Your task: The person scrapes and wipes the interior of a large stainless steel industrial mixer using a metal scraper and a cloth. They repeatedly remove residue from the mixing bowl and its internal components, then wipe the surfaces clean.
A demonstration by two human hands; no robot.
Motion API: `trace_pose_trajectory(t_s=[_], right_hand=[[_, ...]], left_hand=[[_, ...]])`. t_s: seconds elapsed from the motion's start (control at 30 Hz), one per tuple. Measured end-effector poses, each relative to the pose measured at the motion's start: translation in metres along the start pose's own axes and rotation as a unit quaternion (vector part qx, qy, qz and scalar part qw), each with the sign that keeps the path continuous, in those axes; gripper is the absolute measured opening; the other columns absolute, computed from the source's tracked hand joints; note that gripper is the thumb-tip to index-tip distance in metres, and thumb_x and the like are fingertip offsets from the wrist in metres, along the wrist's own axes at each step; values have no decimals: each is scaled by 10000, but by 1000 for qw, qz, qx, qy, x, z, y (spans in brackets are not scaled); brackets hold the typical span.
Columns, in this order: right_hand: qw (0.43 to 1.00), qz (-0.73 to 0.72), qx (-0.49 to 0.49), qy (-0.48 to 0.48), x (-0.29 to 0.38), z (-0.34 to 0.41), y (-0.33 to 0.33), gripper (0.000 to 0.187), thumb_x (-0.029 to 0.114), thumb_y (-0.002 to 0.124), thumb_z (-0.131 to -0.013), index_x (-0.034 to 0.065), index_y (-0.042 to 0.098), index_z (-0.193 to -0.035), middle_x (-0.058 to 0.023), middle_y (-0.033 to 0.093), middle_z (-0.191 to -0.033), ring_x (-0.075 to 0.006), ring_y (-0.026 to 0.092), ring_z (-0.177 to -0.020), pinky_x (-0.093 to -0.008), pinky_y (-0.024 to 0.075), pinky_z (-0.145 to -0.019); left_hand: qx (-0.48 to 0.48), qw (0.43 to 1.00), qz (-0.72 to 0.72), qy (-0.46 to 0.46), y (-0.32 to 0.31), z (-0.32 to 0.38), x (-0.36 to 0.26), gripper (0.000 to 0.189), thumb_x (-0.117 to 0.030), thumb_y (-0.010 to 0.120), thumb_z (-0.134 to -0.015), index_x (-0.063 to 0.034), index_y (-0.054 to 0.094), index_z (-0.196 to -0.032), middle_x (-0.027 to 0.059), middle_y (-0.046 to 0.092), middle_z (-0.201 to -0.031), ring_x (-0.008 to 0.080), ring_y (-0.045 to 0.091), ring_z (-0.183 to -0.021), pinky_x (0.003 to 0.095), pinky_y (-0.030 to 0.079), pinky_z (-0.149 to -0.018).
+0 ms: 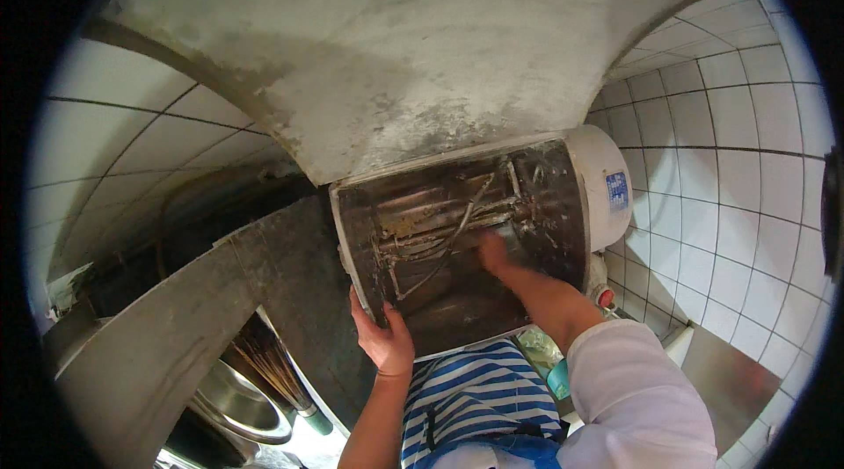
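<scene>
A dough mixer (455,311), seen from above, has an open metal tub with a dark inside and a pale rim. Crossing the tub is a metal stirring frame (448,238) of rods and bars, crusted with residue. My left hand (388,337) grips the tub's near left rim, thumb inside and fingers outside. Inside the tub, near the middle and just below the rods, is my right hand (493,255); it is blurred, and whether it holds anything does not show.
A white motor housing (597,189) adjoins the tub's right end, with a red button (604,297) below it. At the lower left are a metal bowl (280,426) and a bundle of thin sticks (277,370). White tiled walls (732,179) and a stained pale surface (428,40) surround the machine.
</scene>
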State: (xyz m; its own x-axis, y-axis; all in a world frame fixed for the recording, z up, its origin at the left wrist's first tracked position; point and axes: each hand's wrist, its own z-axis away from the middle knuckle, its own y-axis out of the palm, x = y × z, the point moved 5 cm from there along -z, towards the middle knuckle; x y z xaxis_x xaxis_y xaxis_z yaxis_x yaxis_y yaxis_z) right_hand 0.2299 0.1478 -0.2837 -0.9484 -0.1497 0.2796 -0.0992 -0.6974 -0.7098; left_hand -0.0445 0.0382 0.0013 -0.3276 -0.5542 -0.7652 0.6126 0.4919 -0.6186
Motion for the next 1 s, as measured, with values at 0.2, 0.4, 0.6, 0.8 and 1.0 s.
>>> trace_pose_trajectory(t_s=[0.2,0.4,0.6,0.8,1.0], right_hand=[[971,84,175,-139,35,13,-6,217,126,552,-873,28,711,-983,-207,655,-1152,-367,632,-1050,-424,506,-888],[985,-118,0,-127,73,78,-106,208,52,577,-804,20,700,-968,-214,665,-953,-415,638,-942,-475,524,-805],[964,-11,-248,98,58,51,-142,382,15,553,-808,32,625,-1182,-217,588,-1191,-416,599,-1037,-487,507,-861],[988,-113,-102,-36,71,63,-104,310,59,537,-880,40,673,-1157,-218,598,-1183,-391,601,-1054,-477,500,-883],[907,-336,-254,15,4,-32,-187,390,-10,470,-906,83,685,-1218,-186,651,-933,-303,631,-727,-387,507,-678]], left_hand=[[7,1000,0,-5,-1,0,-2,588,-88,585,-906,-6,384,-1452,286,568,-1297,481,580,-1133,466,501,-917],[3,1000,-2,13,-4,1,-5,577,-99,579,-913,-31,388,-1453,286,590,-1262,494,596,-1079,482,508,-880],[-5,999,12,31,-5,2,-3,570,-116,583,-918,-42,394,-1451,277,598,-1250,483,605,-1061,487,511,-865],[5,999,23,36,-7,3,-7,567,-104,585,-921,-38,391,-1450,280,602,-1236,484,605,-1057,491,510,-860],[9,999,21,29,-10,2,-12,564,-56,594,-905,25,403,-1429,304,570,-1277,462,575,-1144,450,475,-950]])
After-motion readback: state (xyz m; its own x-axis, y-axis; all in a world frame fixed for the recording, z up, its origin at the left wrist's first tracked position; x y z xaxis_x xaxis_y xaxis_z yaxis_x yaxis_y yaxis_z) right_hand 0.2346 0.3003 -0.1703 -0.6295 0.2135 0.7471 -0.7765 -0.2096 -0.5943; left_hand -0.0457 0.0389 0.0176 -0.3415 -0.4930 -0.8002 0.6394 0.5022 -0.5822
